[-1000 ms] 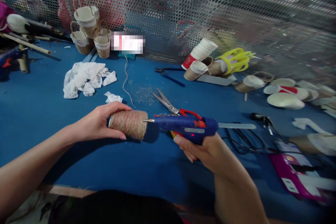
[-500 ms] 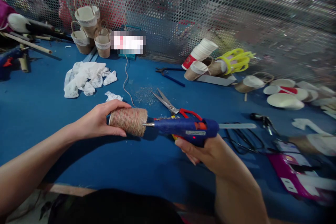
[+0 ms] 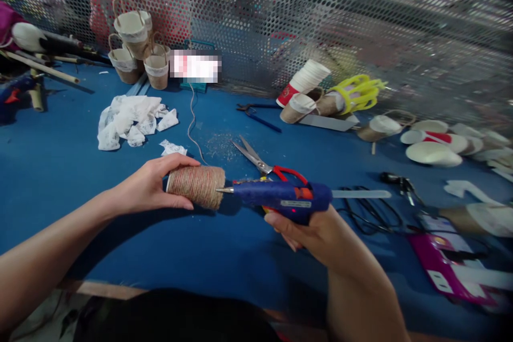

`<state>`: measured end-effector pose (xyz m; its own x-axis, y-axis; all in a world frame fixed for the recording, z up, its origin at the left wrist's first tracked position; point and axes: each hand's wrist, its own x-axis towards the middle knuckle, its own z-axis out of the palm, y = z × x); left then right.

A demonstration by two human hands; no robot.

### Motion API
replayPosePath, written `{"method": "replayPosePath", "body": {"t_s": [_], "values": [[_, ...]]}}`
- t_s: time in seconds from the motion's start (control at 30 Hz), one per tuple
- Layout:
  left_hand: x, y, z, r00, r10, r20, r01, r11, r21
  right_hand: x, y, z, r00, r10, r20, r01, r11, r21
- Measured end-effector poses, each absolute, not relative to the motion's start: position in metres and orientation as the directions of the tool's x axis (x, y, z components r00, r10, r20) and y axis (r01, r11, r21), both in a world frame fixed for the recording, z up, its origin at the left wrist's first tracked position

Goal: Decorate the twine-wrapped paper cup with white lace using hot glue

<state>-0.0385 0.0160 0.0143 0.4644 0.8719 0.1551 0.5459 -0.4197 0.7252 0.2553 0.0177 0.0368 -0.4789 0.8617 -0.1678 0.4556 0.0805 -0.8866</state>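
My left hand (image 3: 150, 188) is wrapped round a cup covered in wound jute twine (image 3: 196, 186), held on its side above the blue table (image 3: 60, 171). A loose strand of twine (image 3: 192, 117) runs from the cup up toward the back. My right hand (image 3: 316, 232) grips a blue hot glue gun (image 3: 280, 196) by its handle. Its metal nozzle touches the cup's rim on the right. A glue stick (image 3: 360, 193) pokes out of the gun's rear.
Red-handled scissors (image 3: 260, 162) lie just behind the gun. White lace scraps (image 3: 128, 117) lie at the left, small twine baskets (image 3: 136, 48) at the back left, paper cups (image 3: 304, 83) and lids (image 3: 433, 152) at the right. A perforated metal screen (image 3: 320, 10) closes the back. Black cables (image 3: 372, 214) lie at the right.
Almost nothing has moved. The glue gun's nozzle has crept slightly left along the cup's rim, and the view has shifted a little.
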Motion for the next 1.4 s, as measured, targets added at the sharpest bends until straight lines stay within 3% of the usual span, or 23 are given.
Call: {"method": "replayPosePath", "body": {"t_s": [0.4,0.6,0.97,1.4], "values": [[-0.0374,0.0135,0.0148,0.463,0.872,0.162,0.536,-0.421,0.732,0.2535,0.0185,0.0362,-0.427,0.898,-0.104,0.469,0.122,-0.875],[-0.0372,0.0146,0.015,0.434,0.892,0.129,0.576,-0.384,0.721,0.2537,0.0164,0.0372,-0.444,0.881,-0.16,0.496,0.093,-0.863],[-0.0357,0.0118,0.0154,0.483,0.844,0.234,0.524,-0.492,0.695,0.2543,0.0189,0.0342,-0.413,0.905,-0.098,0.449,0.109,-0.887],[-0.0357,0.0155,0.0141,0.384,0.91,0.154,0.497,-0.344,0.796,0.2546,0.0151,0.0385,-0.465,0.875,-0.136,0.442,0.096,-0.892]]}}
